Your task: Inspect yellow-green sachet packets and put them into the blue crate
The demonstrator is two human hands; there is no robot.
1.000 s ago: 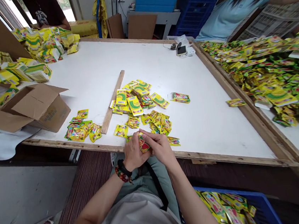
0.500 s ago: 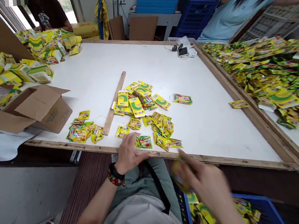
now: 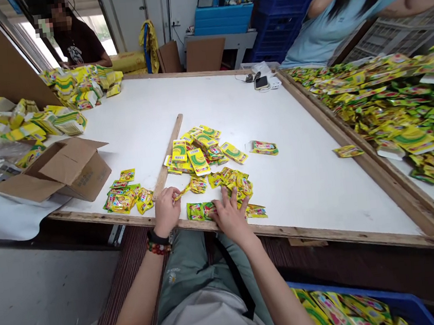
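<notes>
Right hand (image 3: 231,217), back from the blue crate (image 3: 404,297), splays over sachets (image 3: 244,186); left hand (image 3: 166,210) pinches a packet (image 3: 182,193) beside the wooden strip (image 3: 169,149).

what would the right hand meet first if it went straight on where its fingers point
The right hand would likely meet the yellow sachets at its fingertips, perhaps touching them now; depth is unclear. Yellow boxes lie beyond.

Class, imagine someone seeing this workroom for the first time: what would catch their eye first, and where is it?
Probably the great heap of yellow and green packets beyond the wooden rail, at the right of the view. Next, perhaps, the hands at the white table's near edge: the left hand pinches a small yellow packet, while the right hand spreads over loose packets.
</notes>
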